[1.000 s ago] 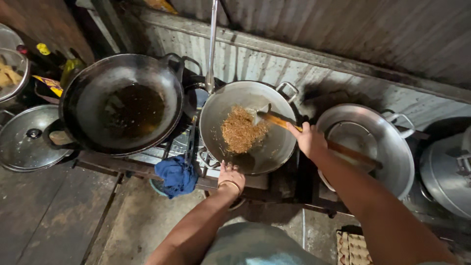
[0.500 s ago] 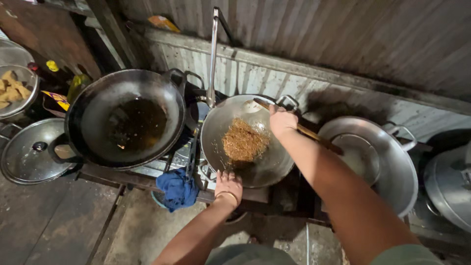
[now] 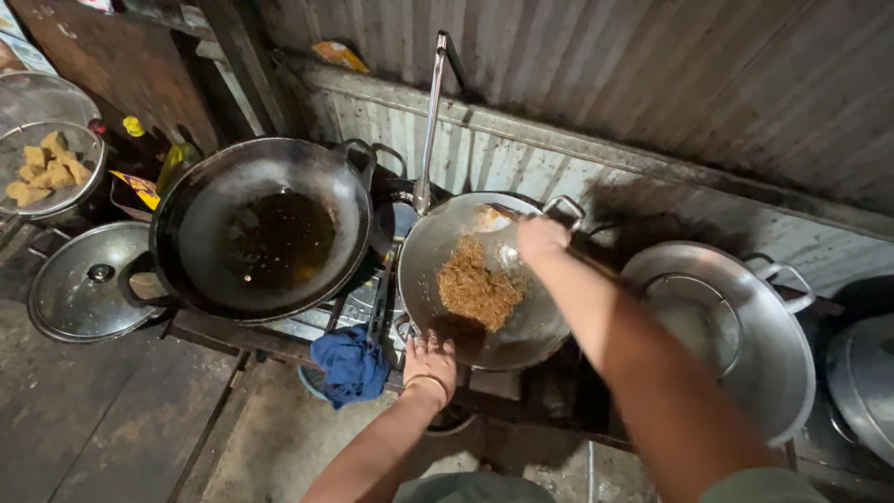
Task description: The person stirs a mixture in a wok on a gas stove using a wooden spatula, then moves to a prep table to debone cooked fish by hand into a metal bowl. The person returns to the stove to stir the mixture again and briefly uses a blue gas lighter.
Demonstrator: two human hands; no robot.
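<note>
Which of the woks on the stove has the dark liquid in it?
The big black wok on the left; the silver wok beside it holds browned shreds, stirred by the right hand.

silver wok (image 3: 531, 326): dull grey metal, holding golden-brown shreds (image 3: 477, 284)
black wok (image 3: 209, 233): sooty black, dark amber oil (image 3: 279, 237) inside
cloth (image 3: 351, 365): deep blue
spatula (image 3: 494, 216): wooden brown handle
lid (image 3: 79, 289): grey, black knob
wall (image 3: 652, 84): rust-streaked ribbed grey
fried pieces (image 3: 45, 169): yellow-tan
</note>
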